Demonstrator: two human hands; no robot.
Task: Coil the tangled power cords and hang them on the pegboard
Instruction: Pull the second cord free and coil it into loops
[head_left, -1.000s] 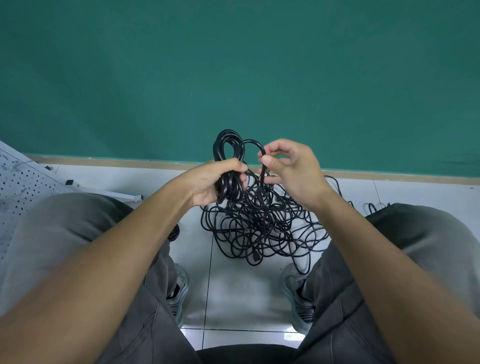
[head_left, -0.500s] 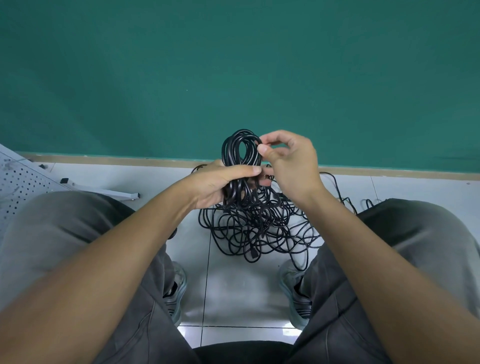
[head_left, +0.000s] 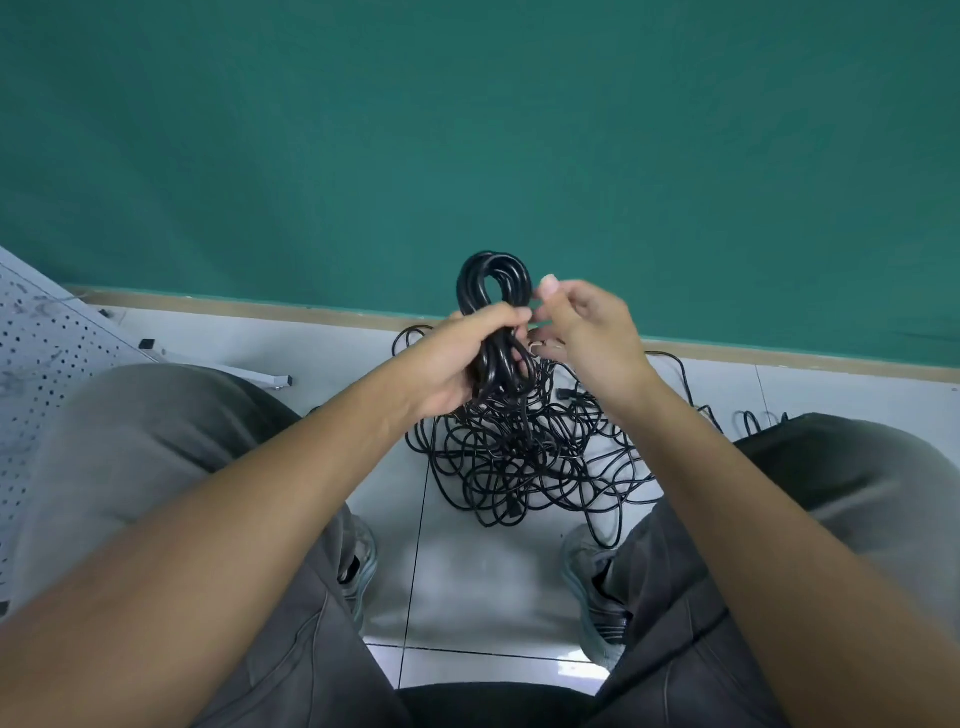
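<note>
Green wall and pale tiled floor (head_left: 467, 582) ahead. My left hand (head_left: 457, 364) grips a half-wound coil (head_left: 493, 280); my right hand (head_left: 587, 332) pinches beside it. Most tangled cords (head_left: 519, 457) lie between my feet; pegboard (head_left: 47, 353) at left shows nothing hung.

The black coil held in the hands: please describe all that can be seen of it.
The coil is a bundle of several loops of black, smooth, slightly glossy cord, like rubber or plastic. It stands upright, its rounded top loop rising above the left hand, which grips it round the middle. The right hand is beside it, fingertips at its right edge. Below the grip its strands run down into the tangled cords on the floor.
</note>
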